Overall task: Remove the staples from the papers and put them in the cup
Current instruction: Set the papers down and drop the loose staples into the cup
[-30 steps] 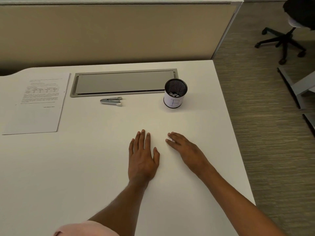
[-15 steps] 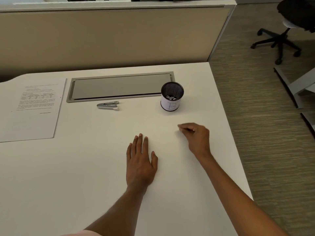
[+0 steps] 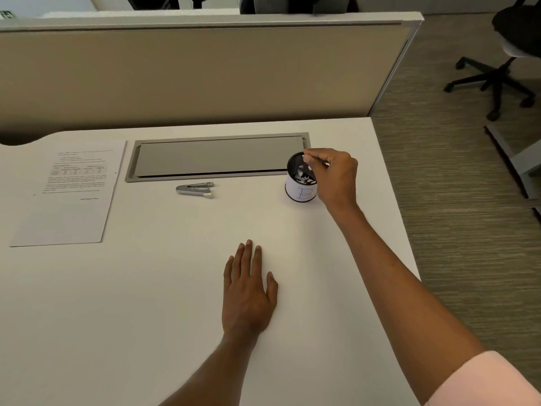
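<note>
- The grip of the right hand is pinched nearly closed, thumb and fingertips drawn together right over the mouth of the cup; they probably hold a staple, but it is too small to make out.
- A staple would be tiny, light, stiff wire with sharp ends, easy to drop; best taken by its flat back between two fingertips and let go low over the cup.
- The cup stands upright on the desk, near its right edge, with bits of pale scrap and metal already inside.
- The left hand lies flat and open on the desk, holding nothing, well apart from the cup.
- The staple remover lies untouched between the cup and the papers, which sit at the far left.
- A grey cover plate is set into the desk just behind the remover.
</note>
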`<state>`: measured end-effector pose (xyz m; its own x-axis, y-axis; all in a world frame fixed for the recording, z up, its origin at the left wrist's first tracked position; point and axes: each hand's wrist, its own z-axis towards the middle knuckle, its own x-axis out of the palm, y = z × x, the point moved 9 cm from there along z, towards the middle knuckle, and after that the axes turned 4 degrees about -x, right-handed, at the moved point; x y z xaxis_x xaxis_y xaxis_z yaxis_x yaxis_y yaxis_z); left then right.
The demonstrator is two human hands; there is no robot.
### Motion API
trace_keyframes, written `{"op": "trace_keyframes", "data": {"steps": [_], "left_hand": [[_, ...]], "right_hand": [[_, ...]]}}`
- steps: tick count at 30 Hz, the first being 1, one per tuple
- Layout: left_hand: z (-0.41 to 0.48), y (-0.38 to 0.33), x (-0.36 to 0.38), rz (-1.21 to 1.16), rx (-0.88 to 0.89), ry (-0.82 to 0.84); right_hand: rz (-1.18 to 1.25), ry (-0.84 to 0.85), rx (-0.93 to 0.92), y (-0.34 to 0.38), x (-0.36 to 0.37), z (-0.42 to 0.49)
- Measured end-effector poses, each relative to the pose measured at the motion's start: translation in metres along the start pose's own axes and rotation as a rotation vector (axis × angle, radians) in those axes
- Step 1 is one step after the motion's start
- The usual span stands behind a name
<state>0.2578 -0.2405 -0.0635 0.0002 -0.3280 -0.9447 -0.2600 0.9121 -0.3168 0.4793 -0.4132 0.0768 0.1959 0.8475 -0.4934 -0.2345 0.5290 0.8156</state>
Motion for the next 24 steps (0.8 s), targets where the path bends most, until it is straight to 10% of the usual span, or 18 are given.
{"op": "trace_keyframes", "data": {"steps": [11, 24], "left_hand": [[0.0, 0.0, 0.0, 0.005, -0.002, 0.004], [-0.002, -0.003, -0.005, -0.01, 0.012, -0.021]], "right_hand": [[0.066, -0.084, -0.004, -0.003, -0.031, -0.038], [-0.205, 0.271, 0.203, -0.079, -0.008, -0.164]]}}
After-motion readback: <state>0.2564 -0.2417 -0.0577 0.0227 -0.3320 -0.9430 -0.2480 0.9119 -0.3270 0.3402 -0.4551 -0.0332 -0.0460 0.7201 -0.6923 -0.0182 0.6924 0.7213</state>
